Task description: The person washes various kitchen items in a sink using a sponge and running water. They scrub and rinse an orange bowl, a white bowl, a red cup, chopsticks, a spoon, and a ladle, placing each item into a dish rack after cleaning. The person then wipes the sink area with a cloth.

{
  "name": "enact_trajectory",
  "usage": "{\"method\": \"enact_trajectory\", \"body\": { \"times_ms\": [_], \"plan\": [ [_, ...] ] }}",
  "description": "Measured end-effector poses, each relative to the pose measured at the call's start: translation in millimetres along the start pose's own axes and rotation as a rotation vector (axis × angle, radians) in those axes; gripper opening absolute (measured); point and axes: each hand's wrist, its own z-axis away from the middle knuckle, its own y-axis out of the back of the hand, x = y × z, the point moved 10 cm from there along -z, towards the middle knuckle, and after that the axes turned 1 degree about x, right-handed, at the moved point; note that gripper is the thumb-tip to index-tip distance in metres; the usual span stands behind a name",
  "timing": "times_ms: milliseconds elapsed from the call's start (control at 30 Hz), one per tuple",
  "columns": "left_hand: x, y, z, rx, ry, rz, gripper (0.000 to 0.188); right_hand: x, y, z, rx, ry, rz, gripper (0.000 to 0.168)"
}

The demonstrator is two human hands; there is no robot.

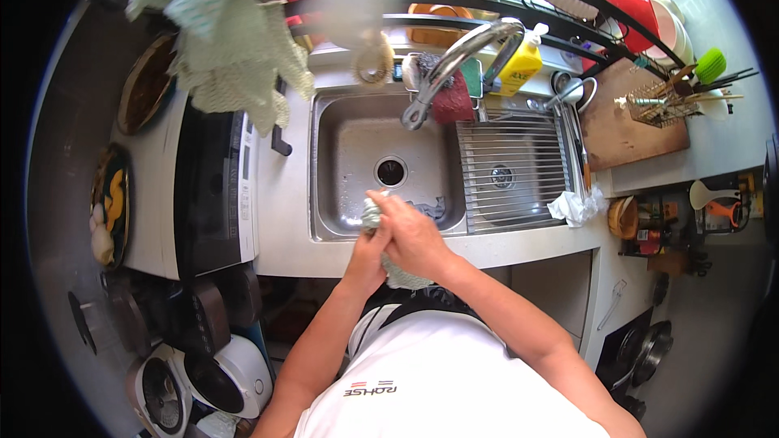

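Over the front rim of the stainless steel sink [389,134], both hands are wrapped together around a pale green cloth [405,277]. My right hand [417,232] lies on top, its fingers pressed over my left hand [367,257]. One end of the cloth pokes out above the thumbs, and the rest hangs down in front of my waist. What the cloth covers between the palms, if anything, is hidden. A crumpled grey rag [431,208] rests in the basin just beyond my right hand. The sink drain [390,171] lies farther ahead.
A chrome faucet [447,64] arches over the basin. A slatted drying rack [514,161] spans the right basin. Green cloths [237,42] hang at upper left, above a black-fronted appliance [210,179]. Crumpled white paper [569,208] sits at the right edge, near a wooden cutting board [633,134].
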Motion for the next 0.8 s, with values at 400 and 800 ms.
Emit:
{"method": "enact_trajectory", "body": {
  "times_ms": [400, 800],
  "plan": [
    [47, 155, -25, 0.526, -0.223, -0.034, 0.017, 157, 21, 70, 0.008, -0.344, -0.159, 0.038],
    [50, 81, -24, 0.585, -0.262, -0.358, 0.024, 271, -65, 28, -0.400, -0.404, 0.364, 0.037]
  ]
}}
